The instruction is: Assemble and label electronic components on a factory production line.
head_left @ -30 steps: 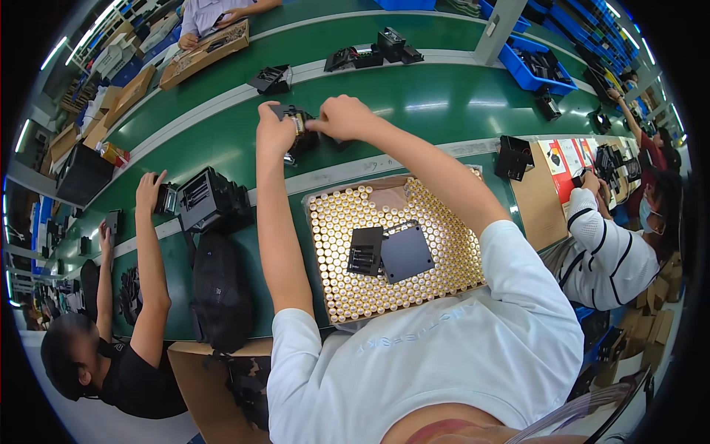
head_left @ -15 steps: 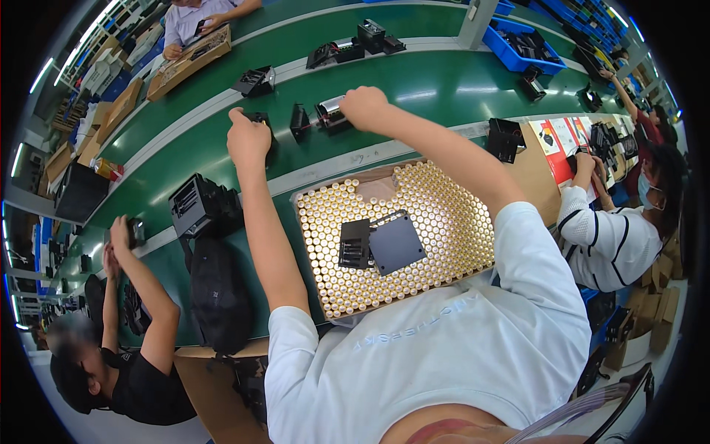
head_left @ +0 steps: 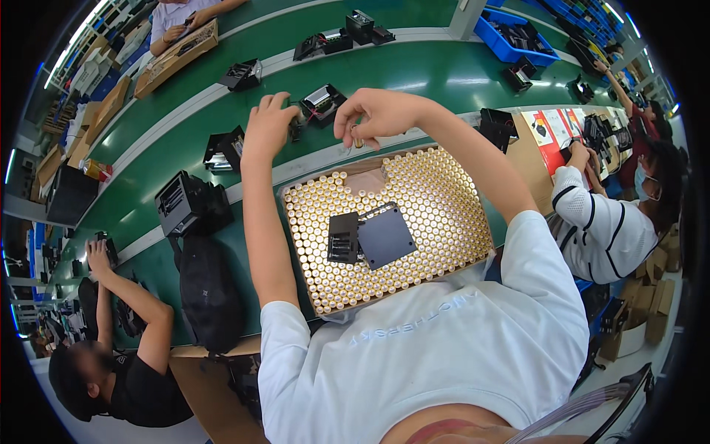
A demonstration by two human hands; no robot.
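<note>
My left hand [head_left: 268, 127] is over the green conveyor, its fingers closing on a small black panel [head_left: 296, 127]. Beside that panel lies a black housing [head_left: 322, 103] with a shiny silver inside. My right hand [head_left: 384, 116] is bent downward, pinching a small gold-and-silver cylinder [head_left: 359, 139] that looks like a battery. Below it, close to my body, stands a box packed with upright batteries [head_left: 444, 222]. On the batteries rest a black battery holder [head_left: 343, 238] and a flat dark square plate [head_left: 387, 237]. Left of my left hand lies another opened black unit [head_left: 224, 150].
Black units [head_left: 242, 74] line the conveyor. At left stand a larger black case [head_left: 188, 203] and a black bag [head_left: 211, 300]. A blue bin [head_left: 514, 37] is at the far right. Co-workers [head_left: 603, 222] sit on both sides, and a person [head_left: 181, 22] works across the belt.
My left hand has left the opened unit and moved right to the small black panel, which has shifted slightly. My right hand has drawn back from the silver-lined housing toward the battery box.
</note>
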